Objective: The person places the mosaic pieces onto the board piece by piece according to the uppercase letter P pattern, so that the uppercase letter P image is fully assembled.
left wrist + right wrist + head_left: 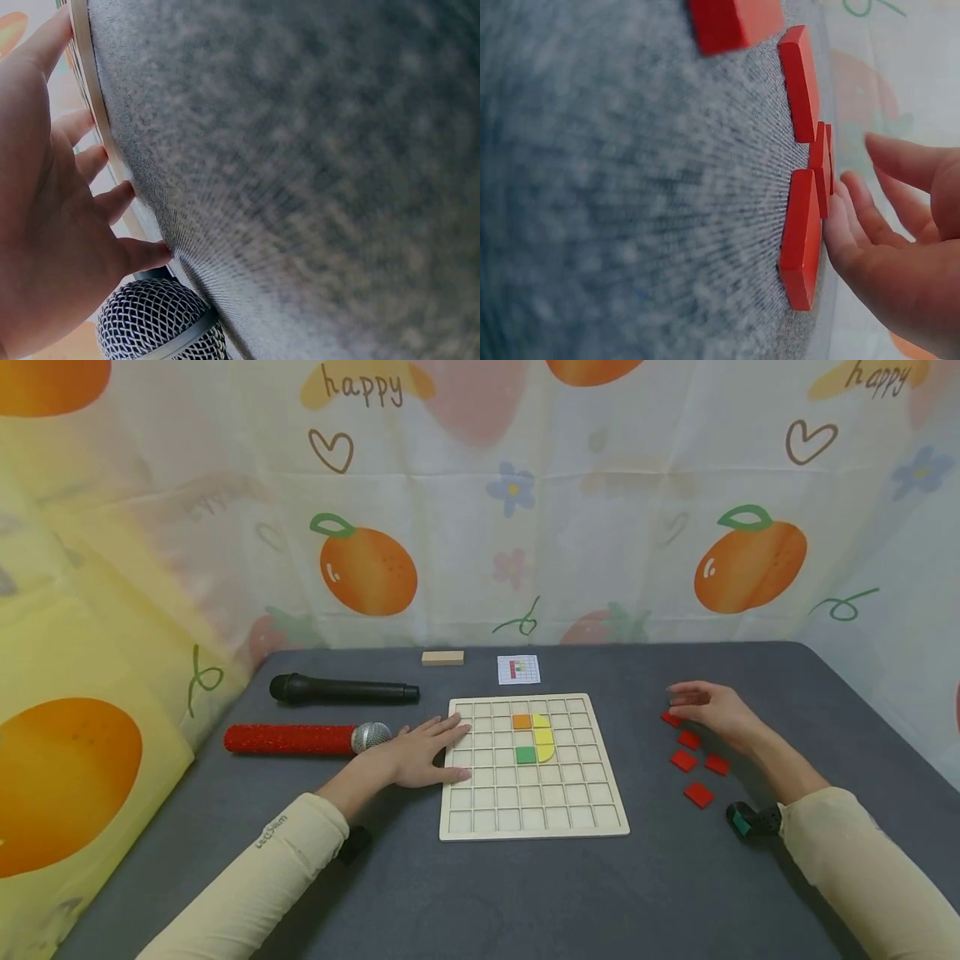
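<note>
My left hand (416, 752) lies with spread fingers on the left border of a pale wooden grid board (532, 837). In the left wrist view its fingertips rest along the board's edge. On the grid sit an orange square tile (521, 722), a green square tile (526, 755) and a yellow column of tiles (543, 737) with rounded outer corners. My right hand (720, 714) hovers at the farthest of several red square tiles (699, 795), partly covering it. The right wrist view shows its thumb apart from the bent fingers, nothing held, beside the red tiles (801, 232).
Left of the board lie a red microphone (292, 739) with a silver mesh head and a black microphone (345, 689). Behind the board are a small wooden block (442, 658) and a card with a coloured grid pattern (518, 669). A printed curtain (465, 527) hangs behind the grey table.
</note>
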`<control>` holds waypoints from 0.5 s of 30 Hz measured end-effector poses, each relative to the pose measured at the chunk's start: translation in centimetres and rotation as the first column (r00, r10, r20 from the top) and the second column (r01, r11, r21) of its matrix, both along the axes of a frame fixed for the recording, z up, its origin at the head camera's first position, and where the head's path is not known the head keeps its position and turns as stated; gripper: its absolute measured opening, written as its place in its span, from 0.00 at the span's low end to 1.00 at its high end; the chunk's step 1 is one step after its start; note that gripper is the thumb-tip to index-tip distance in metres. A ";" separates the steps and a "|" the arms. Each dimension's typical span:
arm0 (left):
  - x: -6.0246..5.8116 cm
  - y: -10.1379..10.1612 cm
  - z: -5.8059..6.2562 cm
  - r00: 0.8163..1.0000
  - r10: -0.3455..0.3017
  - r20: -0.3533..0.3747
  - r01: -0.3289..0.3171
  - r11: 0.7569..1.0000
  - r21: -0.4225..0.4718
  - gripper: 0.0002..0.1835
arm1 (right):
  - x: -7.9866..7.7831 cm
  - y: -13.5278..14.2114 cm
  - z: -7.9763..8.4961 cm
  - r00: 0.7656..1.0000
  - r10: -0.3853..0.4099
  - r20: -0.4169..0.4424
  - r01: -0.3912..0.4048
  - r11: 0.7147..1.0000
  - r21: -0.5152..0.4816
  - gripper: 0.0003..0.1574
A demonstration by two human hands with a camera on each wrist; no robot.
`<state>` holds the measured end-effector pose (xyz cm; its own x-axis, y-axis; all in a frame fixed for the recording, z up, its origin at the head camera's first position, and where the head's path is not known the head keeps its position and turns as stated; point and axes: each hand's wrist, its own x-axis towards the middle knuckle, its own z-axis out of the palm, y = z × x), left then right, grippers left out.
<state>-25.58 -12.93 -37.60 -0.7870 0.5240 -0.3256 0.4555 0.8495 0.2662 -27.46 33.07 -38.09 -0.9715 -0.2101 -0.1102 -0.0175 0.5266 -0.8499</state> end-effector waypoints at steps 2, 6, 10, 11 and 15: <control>0.0 0.0 0.0 1.000 0.001 -0.002 -0.001 1.000 0.000 0.45 | 0.0 -0.2 0.0 1.000 0.013 -0.024 -0.012 0.999 0.038 0.33; 0.0 0.0 -0.1 1.000 -0.001 0.004 0.001 1.000 0.002 0.45 | -0.2 -0.3 -0.3 0.996 0.059 -0.068 -0.051 0.992 0.113 0.30; -0.1 -0.1 -0.3 1.000 -0.009 -0.003 0.009 1.000 -0.003 0.45 | -0.3 -0.3 -0.4 0.990 0.102 -0.097 -0.085 0.983 0.162 0.29; -0.1 -0.1 -0.3 1.000 -0.012 -0.006 0.012 1.000 -0.005 0.45 | -0.4 -0.2 -0.3 0.990 0.104 -0.097 -0.087 0.982 0.169 0.29; -0.2 -0.1 -0.3 1.000 -0.018 -0.013 0.018 1.000 -0.014 0.45 | -0.5 -0.1 -0.1 0.992 0.094 -0.080 -0.076 0.977 0.198 0.30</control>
